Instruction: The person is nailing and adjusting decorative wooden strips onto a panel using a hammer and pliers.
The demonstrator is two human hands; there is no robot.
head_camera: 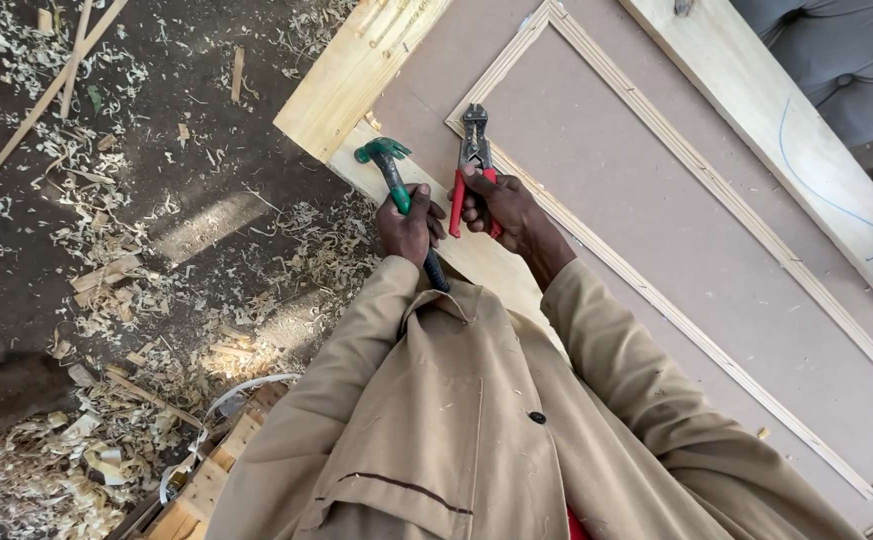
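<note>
Over the wooden door panel (657, 200), which spans the upper right, the right hand (502, 205) has its fingers wrapped around the red-handled cutter (474, 165), jaws at the panel's moulding corner. Just left of the panel's edge, the left hand (409, 225) grips a green hammer (395, 175).

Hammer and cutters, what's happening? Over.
Left hand grips green hammer. Right hand grips red-handled cutters, jaws at corner of door moulding. Nothing in the way.
</note>
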